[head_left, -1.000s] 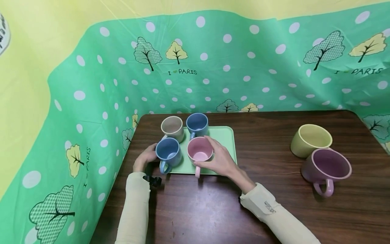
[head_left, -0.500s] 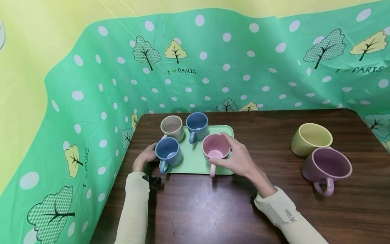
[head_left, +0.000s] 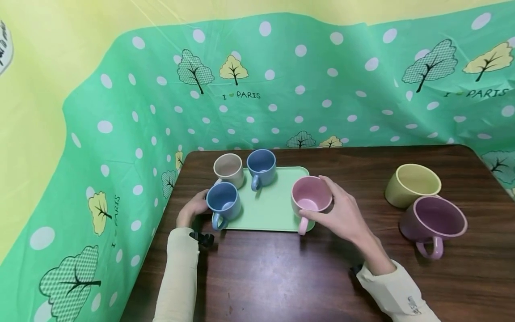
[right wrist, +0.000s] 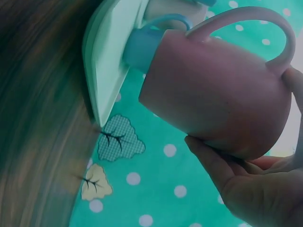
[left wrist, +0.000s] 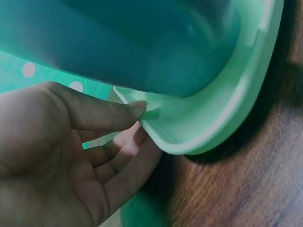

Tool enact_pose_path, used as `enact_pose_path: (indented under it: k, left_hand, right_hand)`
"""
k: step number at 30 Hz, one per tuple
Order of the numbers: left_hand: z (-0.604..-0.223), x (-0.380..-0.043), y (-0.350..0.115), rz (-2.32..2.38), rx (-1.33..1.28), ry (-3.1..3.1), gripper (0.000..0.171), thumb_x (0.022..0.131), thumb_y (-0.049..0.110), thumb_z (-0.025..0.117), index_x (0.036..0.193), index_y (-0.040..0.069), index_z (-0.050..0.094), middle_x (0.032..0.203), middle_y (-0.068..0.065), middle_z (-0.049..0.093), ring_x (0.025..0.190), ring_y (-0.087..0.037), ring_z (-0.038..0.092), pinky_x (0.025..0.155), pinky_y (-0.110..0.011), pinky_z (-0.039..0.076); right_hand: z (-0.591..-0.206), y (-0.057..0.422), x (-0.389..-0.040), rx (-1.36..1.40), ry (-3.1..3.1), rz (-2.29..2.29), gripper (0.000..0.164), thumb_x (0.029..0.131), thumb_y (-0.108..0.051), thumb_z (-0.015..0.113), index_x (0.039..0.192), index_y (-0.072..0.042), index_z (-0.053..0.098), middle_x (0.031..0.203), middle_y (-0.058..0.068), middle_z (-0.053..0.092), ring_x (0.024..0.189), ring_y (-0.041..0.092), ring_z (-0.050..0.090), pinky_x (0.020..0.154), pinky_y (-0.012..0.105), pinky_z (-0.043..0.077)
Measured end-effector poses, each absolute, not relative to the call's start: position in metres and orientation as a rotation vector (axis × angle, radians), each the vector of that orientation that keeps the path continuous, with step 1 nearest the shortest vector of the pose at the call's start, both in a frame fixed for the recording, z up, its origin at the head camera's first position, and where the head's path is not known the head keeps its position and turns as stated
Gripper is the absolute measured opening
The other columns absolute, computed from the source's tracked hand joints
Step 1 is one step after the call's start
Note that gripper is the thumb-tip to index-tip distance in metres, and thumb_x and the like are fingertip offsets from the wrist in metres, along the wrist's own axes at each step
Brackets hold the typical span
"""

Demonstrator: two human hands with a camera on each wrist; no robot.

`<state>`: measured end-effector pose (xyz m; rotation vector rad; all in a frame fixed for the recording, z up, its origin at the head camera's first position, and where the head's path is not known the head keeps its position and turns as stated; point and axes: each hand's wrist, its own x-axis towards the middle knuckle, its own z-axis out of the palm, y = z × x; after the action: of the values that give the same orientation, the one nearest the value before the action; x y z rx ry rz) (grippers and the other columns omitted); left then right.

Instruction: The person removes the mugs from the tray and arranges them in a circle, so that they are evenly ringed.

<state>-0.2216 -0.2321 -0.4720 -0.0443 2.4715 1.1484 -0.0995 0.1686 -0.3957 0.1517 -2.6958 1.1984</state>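
Observation:
My right hand [head_left: 344, 217] grips a pink mug [head_left: 310, 197] around its side, thumb near the handle. The mug is held up off the tray, over its right end; the right wrist view shows the pink mug [right wrist: 218, 94] apart from the tray [right wrist: 106, 71]. At the left edge of the light green tray [head_left: 265, 214], my left hand [head_left: 195, 208] pinches the rim between thumb and fingers, as the left wrist view shows of that hand [left wrist: 94, 142]. A blue mug [head_left: 223, 201] stands on the tray beside it. Behind are a beige mug [head_left: 231, 172] and another blue mug [head_left: 261, 167].
On the right side of the brown wooden table [head_left: 257, 277] stand a yellow mug [head_left: 412, 185] and, in front of it, a purple mug [head_left: 432, 221]. A green and yellow patterned cloth [head_left: 342, 89] hangs behind the table and along its left.
My right hand has carried the pink mug rightward, from the middle of the tray to over its right end. The left hand has stayed at the tray's left edge.

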Motion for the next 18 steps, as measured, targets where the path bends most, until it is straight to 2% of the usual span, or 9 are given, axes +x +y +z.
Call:
enact_pose_path:
  k: [12, 18]
  left_hand:
    - [-0.472, -0.221, -0.232, 1.172, -0.059, 2.460, 0.044, 0.090, 0.019, 0.058, 0.128, 0.000, 0.050, 0.132, -0.022, 0.052, 0.124, -0.034, 0.044, 0.107, -0.051, 0.033]
    - [-0.474, -0.222, -0.232, 1.193, -0.077, 2.433, 0.043, 0.090, 0.018, 0.058, 0.129, 0.001, 0.050, 0.130, -0.021, 0.053, 0.120, -0.031, 0.046, 0.104, -0.050, 0.037]
  right_hand:
    - [-0.394, 0.197, -0.084, 0.023, -2.697, 1.117, 0.091, 0.063, -0.057, 0.082, 0.137, -0.020, 0.045, 0.115, 0.008, 0.061, 0.101, 0.024, 0.058, 0.079, 0.043, 0.046]
    - [-0.396, 0.207, -0.074, -0.033, -2.725, 1.088, 0.098, 0.065, -0.054, 0.082, 0.143, -0.013, 0.040, 0.125, 0.016, 0.057, 0.107, 0.031, 0.055, 0.082, 0.049, 0.043]
